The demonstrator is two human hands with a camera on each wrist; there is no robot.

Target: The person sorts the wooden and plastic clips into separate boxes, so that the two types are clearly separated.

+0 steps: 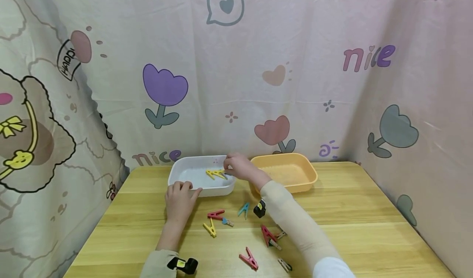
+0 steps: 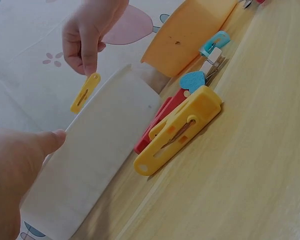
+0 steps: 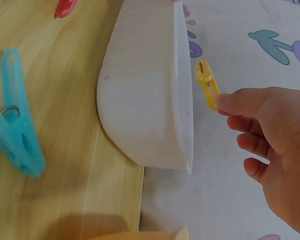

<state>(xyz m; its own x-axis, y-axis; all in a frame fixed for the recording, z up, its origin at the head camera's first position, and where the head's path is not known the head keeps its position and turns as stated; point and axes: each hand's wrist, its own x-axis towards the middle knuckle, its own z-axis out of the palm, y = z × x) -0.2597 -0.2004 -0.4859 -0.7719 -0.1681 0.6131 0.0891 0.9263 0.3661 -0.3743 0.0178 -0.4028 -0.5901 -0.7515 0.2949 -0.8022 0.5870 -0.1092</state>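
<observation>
My right hand (image 1: pixel 242 169) pinches a yellow clothespin (image 3: pixel 207 85) between thumb and fingers above the right part of the white tray (image 3: pixel 140 90). The same yellow clothespin (image 2: pixel 85 93) shows over the tray's rim in the left wrist view. Yellow clothespin shapes (image 1: pixel 212 174) appear over the tray's inside in the head view. With fingers bent over the near rim and thumb along it, my left hand (image 1: pixel 179 202) grips the white tray (image 1: pixel 210 191) at its front left.
A yellow-orange tray (image 1: pixel 308 179) stands to the right. Nearer on the table lie a red clothespin (image 1: pixel 216 215), a yellow one (image 1: pixel 210 230), a blue one (image 1: pixel 244 210), another red one (image 1: pixel 249 259) and several more. A printed curtain (image 1: pixel 229 85) hangs behind.
</observation>
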